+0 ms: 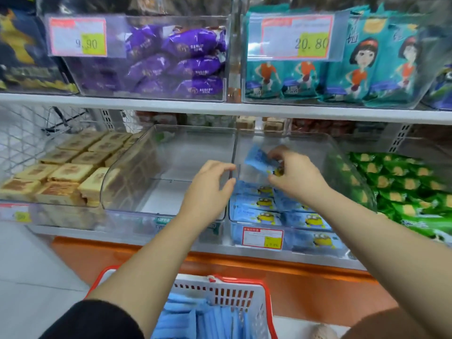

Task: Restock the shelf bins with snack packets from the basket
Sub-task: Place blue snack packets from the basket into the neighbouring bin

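My right hand (292,173) pinches a blue snack packet (256,159) above a clear shelf bin (352,172) whose front part holds several blue packets with a yellow cartoon figure (256,204). My left hand (210,185) hovers just left of it, fingers loosely curled and holding nothing, over the wall between this bin and the clear bin to its left (171,155). A white basket with red rim (234,292) sits below at the bottom, with blue packets (195,316) inside.
Tan square packets (68,167) fill the bin at the left, green packets (403,189) the bin at the right. The upper shelf carries bins of purple packets (176,62) and teal packets (354,69). An orange ledge (293,280) runs below the shelf.
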Demonstrator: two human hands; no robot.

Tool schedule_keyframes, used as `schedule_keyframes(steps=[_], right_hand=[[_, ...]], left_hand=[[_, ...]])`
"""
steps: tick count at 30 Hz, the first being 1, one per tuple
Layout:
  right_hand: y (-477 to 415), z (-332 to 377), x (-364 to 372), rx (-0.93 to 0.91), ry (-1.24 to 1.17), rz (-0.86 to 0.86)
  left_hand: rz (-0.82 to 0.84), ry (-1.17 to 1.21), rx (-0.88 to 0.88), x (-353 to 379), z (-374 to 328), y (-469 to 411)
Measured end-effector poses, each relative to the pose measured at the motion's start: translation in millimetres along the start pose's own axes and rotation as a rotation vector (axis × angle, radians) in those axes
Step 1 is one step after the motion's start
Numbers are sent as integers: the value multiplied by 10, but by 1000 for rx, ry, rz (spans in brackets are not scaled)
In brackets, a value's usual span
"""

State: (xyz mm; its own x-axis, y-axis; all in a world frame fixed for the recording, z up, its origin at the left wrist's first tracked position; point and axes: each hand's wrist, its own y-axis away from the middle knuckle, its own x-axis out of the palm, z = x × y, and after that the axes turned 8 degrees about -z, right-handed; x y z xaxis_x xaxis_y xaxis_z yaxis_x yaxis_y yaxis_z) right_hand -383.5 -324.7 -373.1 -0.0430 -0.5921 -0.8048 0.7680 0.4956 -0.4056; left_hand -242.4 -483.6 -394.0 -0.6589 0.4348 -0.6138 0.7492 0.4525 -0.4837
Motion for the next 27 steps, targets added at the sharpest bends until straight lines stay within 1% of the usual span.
schedule_keyframes(steps=[2, 4, 7, 11, 17, 23, 27], right_hand=[[-226, -145, 179, -57, 158, 77], [-442, -267, 377, -73, 292, 160], [-726, -385, 664, -102, 386, 246], [-933, -520, 941, -164, 395, 329], [-996, -621, 1250, -185, 450, 368], [-988, -689, 1351, -155, 385, 394], [-1005, -685, 1206, -58, 410, 449]], left_hand=[[30, 15, -36, 116, 24, -173], [32, 51, -67, 179, 42, -278], [-4, 135, -81, 197, 98, -329], [-35, 232, -89, 254, 139, -299], [-46, 351, -109, 291, 160, -271], [-36, 374, -125, 310, 179, -298], [-32, 378, -131, 297, 173, -305]])
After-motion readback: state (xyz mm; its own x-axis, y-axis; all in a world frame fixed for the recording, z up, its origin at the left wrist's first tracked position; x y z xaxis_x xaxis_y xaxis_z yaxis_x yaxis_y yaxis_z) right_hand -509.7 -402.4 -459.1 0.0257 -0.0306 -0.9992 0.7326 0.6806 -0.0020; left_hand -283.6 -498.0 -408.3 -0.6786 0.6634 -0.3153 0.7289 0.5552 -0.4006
